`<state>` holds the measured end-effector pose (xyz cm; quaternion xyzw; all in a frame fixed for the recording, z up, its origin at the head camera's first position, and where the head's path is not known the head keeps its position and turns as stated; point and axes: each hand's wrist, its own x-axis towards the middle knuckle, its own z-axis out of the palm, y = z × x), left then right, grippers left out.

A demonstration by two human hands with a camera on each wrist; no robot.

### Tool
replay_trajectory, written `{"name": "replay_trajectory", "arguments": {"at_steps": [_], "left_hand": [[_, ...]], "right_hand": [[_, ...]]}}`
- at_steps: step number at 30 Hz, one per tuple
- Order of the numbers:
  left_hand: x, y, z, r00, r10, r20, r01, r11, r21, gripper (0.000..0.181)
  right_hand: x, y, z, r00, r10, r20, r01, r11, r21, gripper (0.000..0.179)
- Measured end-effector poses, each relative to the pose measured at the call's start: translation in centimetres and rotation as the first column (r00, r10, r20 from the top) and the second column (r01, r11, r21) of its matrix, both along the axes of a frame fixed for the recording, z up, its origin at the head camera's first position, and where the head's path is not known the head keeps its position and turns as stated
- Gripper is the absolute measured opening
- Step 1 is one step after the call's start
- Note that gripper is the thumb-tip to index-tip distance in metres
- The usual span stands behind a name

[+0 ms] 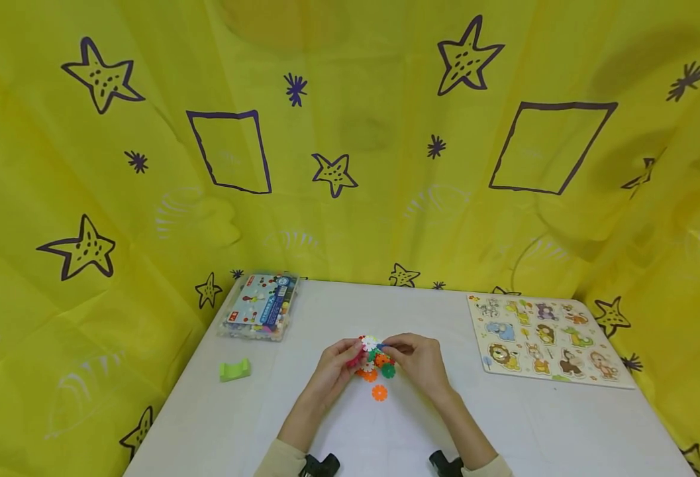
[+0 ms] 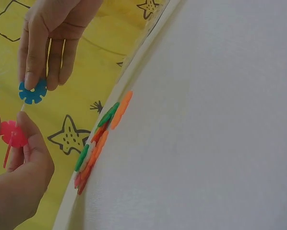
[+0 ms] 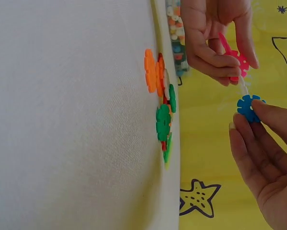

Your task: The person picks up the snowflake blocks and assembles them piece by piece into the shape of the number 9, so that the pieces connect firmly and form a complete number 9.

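Blue disc, pinched in the right hand, and pink disc, pinched in the left hand, located above the pile; white disc between them. Left of the pile: green block, box. Right of it: puzzle.

Count from my end: two hands, one blue disc, one board, one case.
I have one left hand and one right hand, and between them I count one blue disc, at least one white disc and at least two pink discs. On the table I make out at least two orange discs and at least two green discs; they overlap, so I can't total them. Otherwise I get one plastic case, one lime-green block, and one puzzle board with eleven animal figures.
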<state>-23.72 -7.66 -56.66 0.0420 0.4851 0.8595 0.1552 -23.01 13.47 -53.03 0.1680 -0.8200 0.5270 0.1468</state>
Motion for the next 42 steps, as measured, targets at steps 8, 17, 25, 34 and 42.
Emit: {"name": "replay_trajectory", "arguments": {"at_steps": [8,17,25,34,42], "left_hand": [[0.1,0.1,0.2,0.999,-0.002,-0.055,0.001,1.000,-0.015,0.042],[0.0,0.2,0.1,0.999,0.008,-0.051,-0.008,1.000,-0.009,0.039],[0.2,0.4,0.1,1.000,0.013,-0.024,-0.013,1.000,0.012,0.043],[0.5,0.3,-0.3,1.000,-0.003,-0.020,0.004,1.000,0.030,0.045],[0.4,0.4,0.1,0.994,-0.065,-0.086,0.062,0.998,-0.033,0.045]], "right_hand": [[0.0,0.0,-0.1,0.991,-0.006,-0.134,0.007,1.000,0.007,0.016],[0.0,-0.1,-0.5,0.983,-0.024,-0.185,0.031,0.999,0.033,0.019],[0.1,-0.2,-0.8,0.971,-0.046,-0.234,0.050,0.999,0.013,0.018],[-0.1,-0.3,-1.3,0.961,-0.018,-0.276,0.016,1.000,-0.010,0.020],[-0.2,-0.2,-1.1,0.985,-0.011,-0.173,0.013,1.000,0.011,0.022]]}}
